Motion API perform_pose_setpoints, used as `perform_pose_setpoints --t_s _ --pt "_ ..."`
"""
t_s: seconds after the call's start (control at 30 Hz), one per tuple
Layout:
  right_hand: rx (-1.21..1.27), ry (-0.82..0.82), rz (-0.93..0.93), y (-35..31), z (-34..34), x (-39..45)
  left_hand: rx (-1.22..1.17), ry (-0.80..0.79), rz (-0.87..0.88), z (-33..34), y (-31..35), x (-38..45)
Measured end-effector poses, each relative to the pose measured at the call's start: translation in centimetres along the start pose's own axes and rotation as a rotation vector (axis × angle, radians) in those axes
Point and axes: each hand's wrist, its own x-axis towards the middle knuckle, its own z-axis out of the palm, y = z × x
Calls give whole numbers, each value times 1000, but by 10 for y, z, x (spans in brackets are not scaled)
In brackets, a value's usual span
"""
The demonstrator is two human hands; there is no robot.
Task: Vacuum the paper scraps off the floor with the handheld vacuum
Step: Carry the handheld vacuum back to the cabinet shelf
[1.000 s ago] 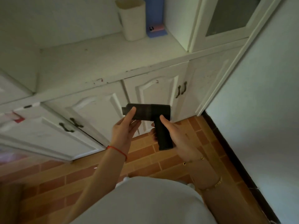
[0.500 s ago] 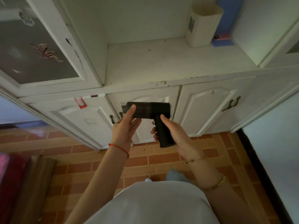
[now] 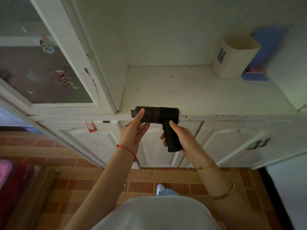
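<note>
Fingers (image 3: 174, 126) of the right hand (image 3: 186, 140) curl round the black pistol-shaped handheld vacuum (image 3: 159, 120); the left hand (image 3: 132, 131) touches its barrel with straight fingers. A cream plastic bin (image 3: 232, 60) stands on the white worktop (image 3: 191, 93), its contents hidden.

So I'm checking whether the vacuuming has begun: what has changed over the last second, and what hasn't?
Only the view has shifted: it swung left and up, bringing the glass cabinet door into sight and sliding the cream plastic bin to the right. The grip is unchanged: the right hand holds the black handheld vacuum by its handle, and the left hand touches its barrel near the nozzle. It is held above the brick floor.
</note>
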Motion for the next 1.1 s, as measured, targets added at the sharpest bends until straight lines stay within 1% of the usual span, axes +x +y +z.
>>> perform_pose_setpoints --t_s 0.17,0.37,0.53,0.67,0.77,0.9,1.0,1.1 --pt "-81 -10 -54 -33 -7 54 -43 -18 -10 27 23 50" --pt "-131 -8 -88 -63 -11 119 -129 27 -5 47 54 109" --pt "-125 51 -108 -86 -3 177 -173 15 -24 65 76 164" --pt "-117 131 -97 -100 6 229 -228 36 10 76 91 212" --pt "-134 174 -61 -107 10 267 -190 63 24 85 100 242" --pt "-236 268 -92 -118 13 302 -95 90 32 94 107 276" --pt "-334 283 -131 -125 16 319 -78 94 28 95 111 297" --pt "-430 293 -164 -127 18 333 -89 144 31 92 113 314"
